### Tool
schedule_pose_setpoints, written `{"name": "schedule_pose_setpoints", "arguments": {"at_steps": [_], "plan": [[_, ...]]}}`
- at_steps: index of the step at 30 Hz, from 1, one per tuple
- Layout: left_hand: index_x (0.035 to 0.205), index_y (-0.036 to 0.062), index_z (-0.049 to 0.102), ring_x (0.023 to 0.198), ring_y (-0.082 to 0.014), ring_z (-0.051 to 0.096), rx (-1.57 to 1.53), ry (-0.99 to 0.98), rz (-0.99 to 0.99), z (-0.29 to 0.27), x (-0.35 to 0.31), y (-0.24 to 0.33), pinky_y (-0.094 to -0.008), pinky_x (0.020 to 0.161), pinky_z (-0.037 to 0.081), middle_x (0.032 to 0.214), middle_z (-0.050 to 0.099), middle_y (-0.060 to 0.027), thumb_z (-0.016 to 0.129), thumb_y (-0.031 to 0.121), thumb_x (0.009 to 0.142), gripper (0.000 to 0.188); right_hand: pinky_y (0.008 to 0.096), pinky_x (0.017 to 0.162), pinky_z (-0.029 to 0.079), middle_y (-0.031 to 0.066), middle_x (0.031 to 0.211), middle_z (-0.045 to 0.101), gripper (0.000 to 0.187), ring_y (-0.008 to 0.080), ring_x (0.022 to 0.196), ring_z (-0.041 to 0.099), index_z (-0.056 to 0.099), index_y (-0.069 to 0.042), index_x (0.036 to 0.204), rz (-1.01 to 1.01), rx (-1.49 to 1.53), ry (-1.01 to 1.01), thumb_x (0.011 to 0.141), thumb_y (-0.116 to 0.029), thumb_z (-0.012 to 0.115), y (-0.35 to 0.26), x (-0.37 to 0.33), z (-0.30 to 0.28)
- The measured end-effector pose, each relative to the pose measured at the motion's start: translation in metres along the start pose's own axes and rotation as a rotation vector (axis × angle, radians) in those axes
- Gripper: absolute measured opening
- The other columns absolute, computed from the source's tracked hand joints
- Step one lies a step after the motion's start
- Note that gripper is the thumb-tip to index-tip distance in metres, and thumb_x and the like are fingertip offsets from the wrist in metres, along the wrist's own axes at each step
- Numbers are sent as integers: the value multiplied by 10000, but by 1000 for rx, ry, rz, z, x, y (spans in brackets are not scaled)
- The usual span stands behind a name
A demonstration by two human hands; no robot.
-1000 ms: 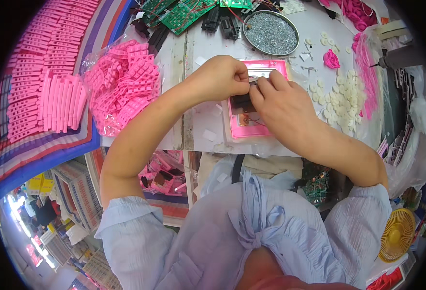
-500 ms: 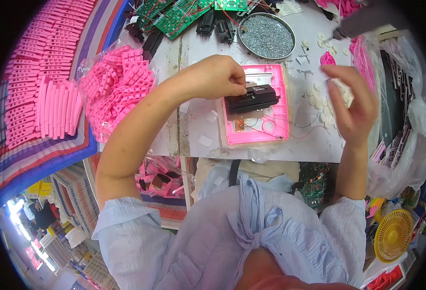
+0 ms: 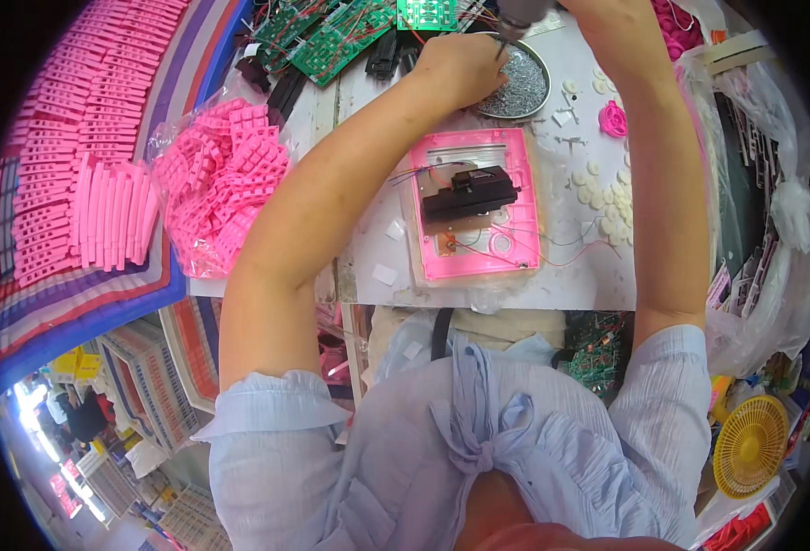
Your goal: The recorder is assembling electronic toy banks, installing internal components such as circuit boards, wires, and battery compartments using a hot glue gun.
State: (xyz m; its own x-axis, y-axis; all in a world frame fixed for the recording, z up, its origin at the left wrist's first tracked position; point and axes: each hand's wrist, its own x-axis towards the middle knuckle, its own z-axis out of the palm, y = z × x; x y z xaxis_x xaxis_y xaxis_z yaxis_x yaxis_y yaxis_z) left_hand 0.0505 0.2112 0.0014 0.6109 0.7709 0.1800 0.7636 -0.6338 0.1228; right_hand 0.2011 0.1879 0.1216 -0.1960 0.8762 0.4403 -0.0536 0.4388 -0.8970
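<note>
My left hand (image 3: 465, 69) is over the left edge of a round metal dish (image 3: 526, 90) of small silver screws, its fingertips pinched together; whatever is between them is too small to make out. At the top edge, my right hand (image 3: 612, 32) is closed on a dark electric screwdriver (image 3: 522, 11), partly cut off by the frame. The bit points down near my left fingertips. Below lies a pink plastic casing (image 3: 529, 216) on a clear wrapping, with a black box-like part (image 3: 474, 195) resting tilted across it and thin wires trailing out both sides.
A clear bag of pink parts (image 3: 226, 174) lies on the left, beside a blue-edged tray (image 3: 162, 298) stacked with pink strips. Green circuit boards (image 3: 341, 46) crowd the back. White round pieces (image 3: 614, 207) and a pink coil (image 3: 613, 119) lie right of the casing.
My left hand has left the black part and moved up to the screw dish. My right hand has reached up, taken hold of the hanging screwdriver and brought it left. The casing shifted slightly.
</note>
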Motion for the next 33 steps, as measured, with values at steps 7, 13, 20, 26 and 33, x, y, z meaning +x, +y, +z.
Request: {"name": "schedule_pose_setpoints", "arguments": {"at_steps": [7, 13, 20, 26, 33], "plan": [[905, 128, 689, 772, -312, 695, 25, 52, 2, 0, 0, -2, -450, 639, 553, 826, 698, -81, 589, 374, 934, 267, 258, 762, 463, 32, 918, 629, 425, 107, 855, 599, 548, 5, 1255, 13, 206, 2, 881, -141, 688, -6, -26, 5], [832, 94, 666, 826, -296, 678, -163, 346, 116, -39, -48, 17, -433, 678, 522, 813, 655, -86, 658, 244, 873, 157, 314, 655, 490, 92, 762, 586, 400, 187, 683, 579, 475, 45, 1283, 58, 415, -20, 915, -64, 587, -19, -84, -5], [886, 81, 713, 709, -269, 632, -779, 277, -48, -63, -159, 81, -380, 666, 454, 761, 664, -64, 717, 115, 816, 78, 323, 518, 455, 66, 677, 530, 320, 130, 537, 495, 469, -2, 1150, -170, 634, -74, 884, -80, 630, -39, -129, 40], [868, 81, 698, 660, -239, 604, -823, 273, -124, -66, -165, 84, -377, 646, 434, 715, 630, -50, 745, 91, 791, 91, 316, 541, 425, 9, 654, 491, 285, 137, 534, 473, 475, -86, 1108, -104, 489, -155, 927, -215, 653, -48, -128, 44], [859, 96, 637, 736, -242, 619, -515, 425, 16, -55, -168, 76, -395, 698, 420, 787, 635, -40, 822, 193, 710, 257, 316, 530, 402, -2, 640, 479, 277, 137, 532, 463, 474, -95, 1088, -117, 382, -161, 933, -225, 663, -41, -129, 52]]}}
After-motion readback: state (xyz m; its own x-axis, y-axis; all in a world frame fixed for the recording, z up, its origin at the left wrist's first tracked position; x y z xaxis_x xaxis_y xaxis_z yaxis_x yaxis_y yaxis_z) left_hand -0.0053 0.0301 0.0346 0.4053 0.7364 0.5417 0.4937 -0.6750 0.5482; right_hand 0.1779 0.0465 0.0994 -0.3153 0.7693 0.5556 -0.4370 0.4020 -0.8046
